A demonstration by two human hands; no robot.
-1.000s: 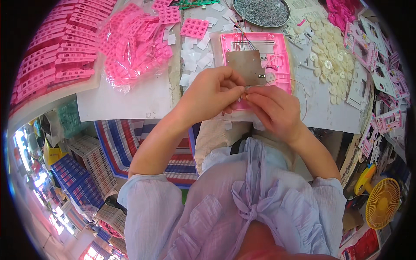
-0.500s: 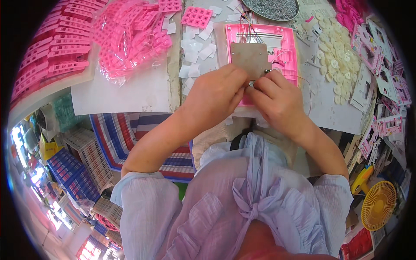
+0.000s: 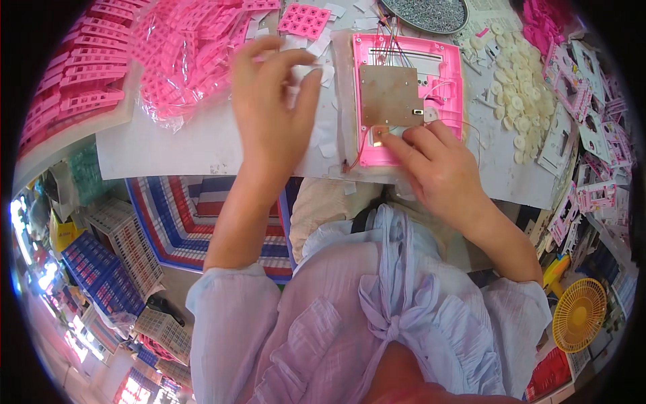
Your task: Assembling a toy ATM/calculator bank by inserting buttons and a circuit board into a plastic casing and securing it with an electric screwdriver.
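A pink plastic case lies in front of me with its inner side up. A brown circuit board sits in it, with thin wires running off its far edge and a small slide switch at its near right corner. My right hand has curled fingers over the near part of the case. One fingertip presses on a small circuit board there; the other fingers rest by a small white part. My left hand, its fingers spread and nothing visible in them, hovers left of the case over white paper squares.
Pink button pads and a clear bag of pink parts lie at the far left, beside stacked pink strips. A round tray of screws stands behind the case. Cream discs and printed panels are at right.
My left hand has left the case, moving left and away from me, and its fingers have opened. My right hand has stayed at the case, lower down, and the small circuit board now shows.
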